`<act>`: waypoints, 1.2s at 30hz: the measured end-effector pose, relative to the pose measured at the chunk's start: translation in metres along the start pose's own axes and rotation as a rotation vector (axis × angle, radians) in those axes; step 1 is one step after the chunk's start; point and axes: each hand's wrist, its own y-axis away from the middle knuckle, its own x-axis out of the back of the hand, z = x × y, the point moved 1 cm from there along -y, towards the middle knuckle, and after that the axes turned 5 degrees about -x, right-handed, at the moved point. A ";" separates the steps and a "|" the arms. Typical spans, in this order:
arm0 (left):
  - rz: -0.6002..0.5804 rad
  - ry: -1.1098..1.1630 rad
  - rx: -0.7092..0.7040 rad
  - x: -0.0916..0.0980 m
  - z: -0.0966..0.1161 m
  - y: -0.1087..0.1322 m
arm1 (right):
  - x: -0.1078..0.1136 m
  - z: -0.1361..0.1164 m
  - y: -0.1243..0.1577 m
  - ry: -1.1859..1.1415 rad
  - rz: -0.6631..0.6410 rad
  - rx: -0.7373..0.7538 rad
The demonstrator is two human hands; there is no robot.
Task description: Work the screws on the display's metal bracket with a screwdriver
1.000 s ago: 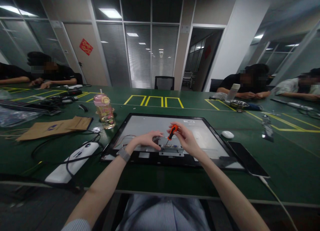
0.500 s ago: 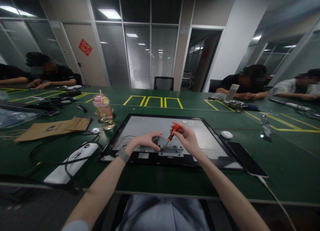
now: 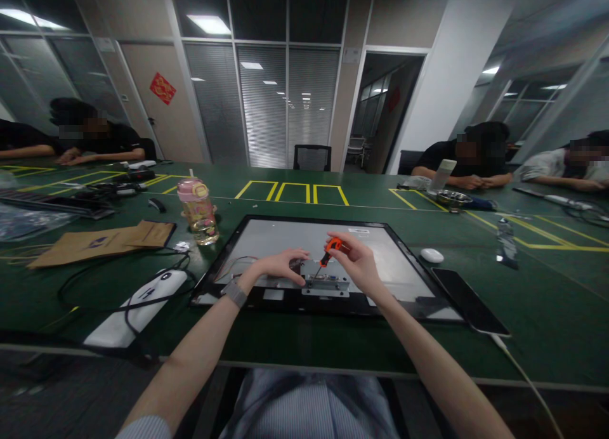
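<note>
On the left, the left hand (image 3: 285, 266) is part-open, thumb and fingers spread beside the left end of a metal bracket (image 3: 335, 288); whether it grips anything is hidden. The bracket lies along the near middle of the display panel (image 3: 280, 233), flat on the bench (image 3: 295, 344). An orange screwdriver (image 3: 332, 247) slants down-left to it, handle pinched in the right hand (image 3: 356, 261); that tilt could let the tip slip, scratching metal or jabbing the nearby left thumb.

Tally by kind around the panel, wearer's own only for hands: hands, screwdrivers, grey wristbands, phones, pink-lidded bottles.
Hands: 2 (left hand, right hand)
Screwdriver: 1
Grey wristband: 1
Phone: 1
Pink-lidded bottle: 1
Total: 6
</note>
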 end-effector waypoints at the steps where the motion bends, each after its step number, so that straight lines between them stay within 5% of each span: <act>1: -0.004 -0.002 0.003 0.000 0.001 0.000 | 0.000 0.000 0.000 0.051 0.038 0.031; 5: -0.003 -0.006 0.011 0.000 0.004 0.001 | 0.000 -0.011 0.002 0.186 0.046 0.105; 10: 0.011 -0.014 -0.032 -0.001 -0.001 -0.002 | -0.005 -0.017 0.005 -0.072 -0.156 -0.031; 18: 0.001 -0.004 0.014 0.001 0.004 0.002 | -0.002 0.001 0.002 0.066 0.110 0.028; 24: -0.005 -0.017 0.014 0.002 0.005 0.002 | -0.004 -0.004 0.003 -0.085 -0.084 -0.041; 31: -0.006 0.003 0.003 0.001 0.004 0.002 | -0.004 -0.005 0.004 0.238 0.112 0.084; 36: 0.003 -0.005 0.015 0.001 0.004 0.002 | -0.006 -0.006 0.006 0.057 -0.056 0.056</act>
